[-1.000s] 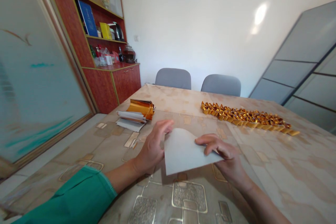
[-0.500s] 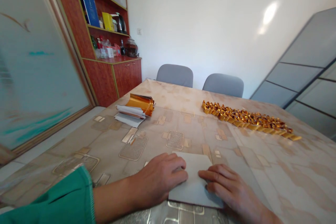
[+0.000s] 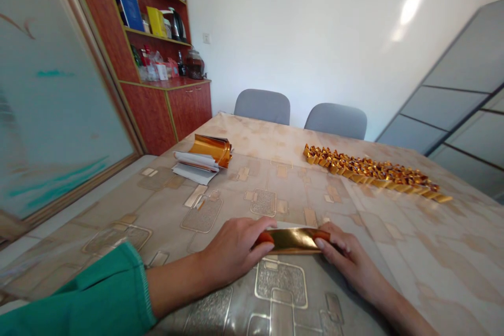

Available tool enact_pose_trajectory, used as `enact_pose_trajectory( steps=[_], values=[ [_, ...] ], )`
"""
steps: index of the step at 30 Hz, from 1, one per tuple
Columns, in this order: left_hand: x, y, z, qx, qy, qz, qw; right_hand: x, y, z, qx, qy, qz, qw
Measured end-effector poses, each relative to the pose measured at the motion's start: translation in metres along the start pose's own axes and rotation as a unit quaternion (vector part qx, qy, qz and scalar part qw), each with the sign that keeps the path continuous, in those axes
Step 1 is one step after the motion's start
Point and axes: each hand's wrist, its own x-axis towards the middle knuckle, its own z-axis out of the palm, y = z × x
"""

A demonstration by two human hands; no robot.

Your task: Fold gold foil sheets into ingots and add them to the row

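A sheet of gold foil paper is bent over on the table in front of me, its shiny gold side facing me and a strip of its pale side showing behind the fold. My left hand grips its left end between thumb and fingers. At the right end my right hand pinches it the same way, thumb on the gold face. Farther off to the right lies a long row of folded gold paper pieces. A stack of curled gold and white sheets rests at the far left.
A patterned cloth covers the table. Two grey chairs stand at its far side. Beyond the left corner is a red-brown cabinet with bottles and a kettle. A frosted glass panel borders the left.
The sheet lay flat, pale side up, under my hands. Its near edge is now lifted and folded away from me, showing gold, and both hands have closed on its ends.
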Motion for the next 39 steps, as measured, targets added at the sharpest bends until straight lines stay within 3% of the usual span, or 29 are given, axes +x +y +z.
enact_pose_trajectory(
  steps=[4, 11, 17, 39],
  values=[
    [0.007, -0.006, 0.006, -0.016, 0.020, -0.005, 1.000, 0.011, -0.001, 0.007, -0.069, 0.049, 0.029, 0.996],
    [0.018, -0.007, 0.009, -0.001, -0.008, -0.022, 1.000, 0.015, -0.003, 0.009, -0.106, 0.049, 0.069, 0.991],
    [0.021, -0.004, 0.008, 0.021, -0.014, -0.027, 0.999, 0.015, 0.013, 0.019, -0.260, 0.093, 0.070, 0.959],
    [0.025, -0.008, 0.014, -0.008, 0.011, -0.057, 0.998, 0.014, 0.007, 0.023, -0.320, 0.085, 0.072, 0.941]
  ],
)
